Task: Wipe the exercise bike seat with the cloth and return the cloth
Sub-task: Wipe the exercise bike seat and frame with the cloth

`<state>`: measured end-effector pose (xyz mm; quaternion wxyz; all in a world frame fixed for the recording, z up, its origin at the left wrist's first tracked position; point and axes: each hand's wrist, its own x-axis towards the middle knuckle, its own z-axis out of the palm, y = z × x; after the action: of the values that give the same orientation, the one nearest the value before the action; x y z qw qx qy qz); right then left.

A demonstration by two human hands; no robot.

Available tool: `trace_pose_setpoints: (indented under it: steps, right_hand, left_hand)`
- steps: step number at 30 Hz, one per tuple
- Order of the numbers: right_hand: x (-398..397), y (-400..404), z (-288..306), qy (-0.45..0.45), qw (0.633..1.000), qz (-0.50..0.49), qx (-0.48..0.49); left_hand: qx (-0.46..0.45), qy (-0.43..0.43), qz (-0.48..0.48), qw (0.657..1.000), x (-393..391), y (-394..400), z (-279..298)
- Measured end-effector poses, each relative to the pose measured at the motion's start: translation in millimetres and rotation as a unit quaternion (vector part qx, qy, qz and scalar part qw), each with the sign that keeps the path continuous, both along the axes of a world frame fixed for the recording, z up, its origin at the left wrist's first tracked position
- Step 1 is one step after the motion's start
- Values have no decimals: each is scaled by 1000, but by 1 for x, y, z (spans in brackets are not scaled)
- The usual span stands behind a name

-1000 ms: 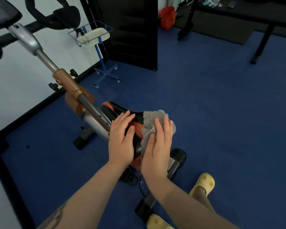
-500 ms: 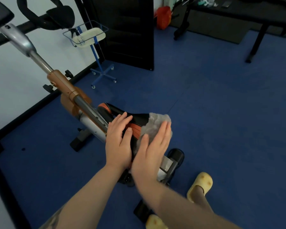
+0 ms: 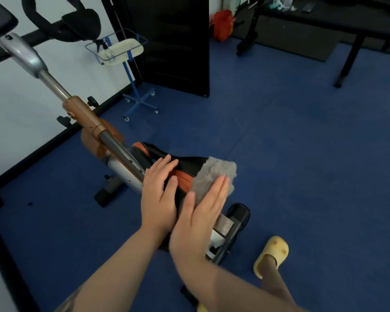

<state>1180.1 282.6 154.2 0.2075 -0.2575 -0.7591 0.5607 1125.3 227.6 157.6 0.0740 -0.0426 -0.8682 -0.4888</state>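
Seat: the black and orange exercise bike seat [image 3: 185,167] sat low in the middle of the view, its nose pointing toward the frame post.
Cloth: a fluffy grey cloth [image 3: 212,176] lay draped over the right rear part of the seat, touching it.
Right hand: the right hand [image 3: 200,218] lay flat on the cloth, fingers straight and together, pressing it against the seat rather than gripping it.
Left hand: the left hand [image 3: 159,194] rested flat on the left side of the seat, fingers spread loosely, holding nothing.
Bike frame: a grey and brown post [image 3: 88,122] rose from beside the seat toward the upper left, ending at black handlebars [image 3: 72,21].
Floor: blue matting [image 3: 302,154] lay under everything.
Foot: a yellow slipper [image 3: 273,253] stood on the floor to the right of the bike's base.
Background: a blue wheeled stand with a wire basket [image 3: 117,48] stood near the white wall.
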Motion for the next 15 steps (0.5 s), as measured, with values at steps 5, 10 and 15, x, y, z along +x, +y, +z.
trace_pose_setpoints:
  steps: [5, 10, 15]
  right_hand:
    - [-27, 22, -5, -10, 1000, -11, -4]
    - [-45, 44, 4, -31, 994, -39, -95]
    - [23, -21, 5, -24, 999, 24, -33]
  left_hand:
    - [2, -2, -1, 1000, 1, 2, 2]
    - [7, 2, 8, 1000, 0, 3, 1]
    - [3, 15, -3, 1000, 0, -1, -2]
